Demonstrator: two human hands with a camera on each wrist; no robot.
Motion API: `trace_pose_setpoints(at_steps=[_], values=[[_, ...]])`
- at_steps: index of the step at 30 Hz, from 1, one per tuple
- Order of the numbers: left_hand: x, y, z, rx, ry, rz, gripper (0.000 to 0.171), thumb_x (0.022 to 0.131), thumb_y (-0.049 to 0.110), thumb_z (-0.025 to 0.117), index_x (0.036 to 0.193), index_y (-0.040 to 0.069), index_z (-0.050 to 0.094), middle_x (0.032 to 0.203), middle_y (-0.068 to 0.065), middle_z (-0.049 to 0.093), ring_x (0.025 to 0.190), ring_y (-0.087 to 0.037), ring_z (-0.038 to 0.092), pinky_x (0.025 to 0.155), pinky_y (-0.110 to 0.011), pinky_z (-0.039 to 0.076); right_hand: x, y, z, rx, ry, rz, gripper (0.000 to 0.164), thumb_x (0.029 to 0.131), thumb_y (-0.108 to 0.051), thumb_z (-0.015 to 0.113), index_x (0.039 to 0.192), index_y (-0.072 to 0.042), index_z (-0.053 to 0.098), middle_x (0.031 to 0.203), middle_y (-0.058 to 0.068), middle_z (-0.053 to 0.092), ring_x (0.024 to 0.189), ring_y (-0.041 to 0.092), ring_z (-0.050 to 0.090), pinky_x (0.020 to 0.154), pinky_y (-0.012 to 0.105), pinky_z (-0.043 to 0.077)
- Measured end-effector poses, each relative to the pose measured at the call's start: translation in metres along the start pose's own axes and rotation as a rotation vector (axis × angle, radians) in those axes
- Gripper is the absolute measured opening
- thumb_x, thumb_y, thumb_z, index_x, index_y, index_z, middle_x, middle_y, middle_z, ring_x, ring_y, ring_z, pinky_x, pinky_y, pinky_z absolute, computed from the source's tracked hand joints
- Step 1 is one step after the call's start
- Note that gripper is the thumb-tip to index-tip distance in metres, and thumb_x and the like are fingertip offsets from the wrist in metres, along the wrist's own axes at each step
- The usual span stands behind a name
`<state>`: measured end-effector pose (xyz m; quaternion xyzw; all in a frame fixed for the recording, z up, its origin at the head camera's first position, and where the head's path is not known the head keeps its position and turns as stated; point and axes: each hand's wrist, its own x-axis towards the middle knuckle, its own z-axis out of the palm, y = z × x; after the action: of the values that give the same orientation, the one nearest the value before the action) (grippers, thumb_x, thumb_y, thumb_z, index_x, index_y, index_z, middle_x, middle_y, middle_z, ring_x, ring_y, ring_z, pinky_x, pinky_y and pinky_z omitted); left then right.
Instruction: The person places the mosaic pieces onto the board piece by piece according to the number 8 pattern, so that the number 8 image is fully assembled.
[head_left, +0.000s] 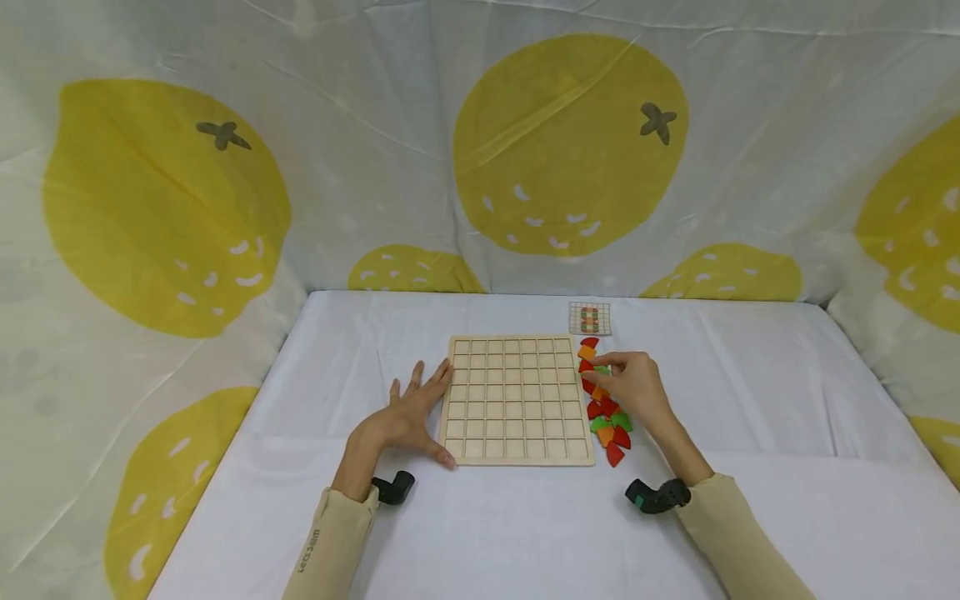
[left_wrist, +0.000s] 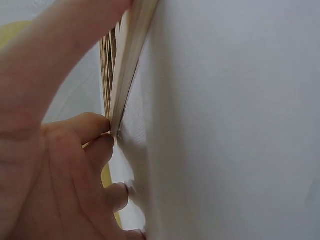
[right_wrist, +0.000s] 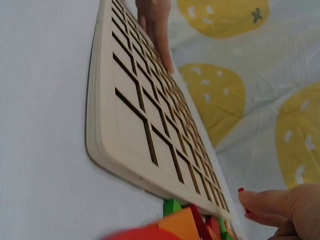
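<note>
Your head view is evenly lit. Your left wrist view shows soft shadow on the white cloth [left_wrist: 240, 120] beside the board [left_wrist: 124, 75]; your right blurs the nearest red piece [right_wrist: 142, 234].

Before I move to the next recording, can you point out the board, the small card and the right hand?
Board [head_left: 513, 409]: head view, on a grid square near its middle.
Card [head_left: 589, 318]: head view, on its printed middle.
Right hand [head_left: 636, 385]: head view, on the middle of the hand.
</note>
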<state>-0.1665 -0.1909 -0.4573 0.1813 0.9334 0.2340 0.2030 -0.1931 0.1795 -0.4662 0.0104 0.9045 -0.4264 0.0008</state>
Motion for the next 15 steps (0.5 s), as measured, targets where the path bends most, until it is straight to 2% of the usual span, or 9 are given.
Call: trace_pose_setpoints(at_steps=[6, 15], values=[[0.001, -0.001, 0.0, -0.003, -0.009, -0.001, 0.148, 0.057, 0.046, 0.1, 0.167, 0.01, 0.008, 0.177, -0.002, -0.003, 0.16, -0.042, -0.017, 0.122, -0.075, -0.008, 0.007, -0.013, 0.02, 0.035, -0.014, -0.042, 0.034, 0.086, -0.024, 0.086, 0.109, 0.0, 0.08, 0.052, -0.003, 0.034, 0.044, 0.015, 0.034, 0.044, 0.023, 0.026], [0.0, -0.001, -0.001, 0.007, -0.012, -0.013, 0.149, 0.057, 0.045, 0.101, 0.167, 0.011, 0.007, 0.177, -0.002, -0.004, 0.16, -0.042, -0.017, 0.122, -0.074, -0.008, 0.018, -0.027, 0.048, 0.03, -0.02, -0.069, 0.033, 0.087, -0.024, 0.085, 0.109, 0.0, 0.08, 0.054, -0.002, 0.04, 0.046, 0.013, 0.036, 0.045, 0.024, 0.026]])
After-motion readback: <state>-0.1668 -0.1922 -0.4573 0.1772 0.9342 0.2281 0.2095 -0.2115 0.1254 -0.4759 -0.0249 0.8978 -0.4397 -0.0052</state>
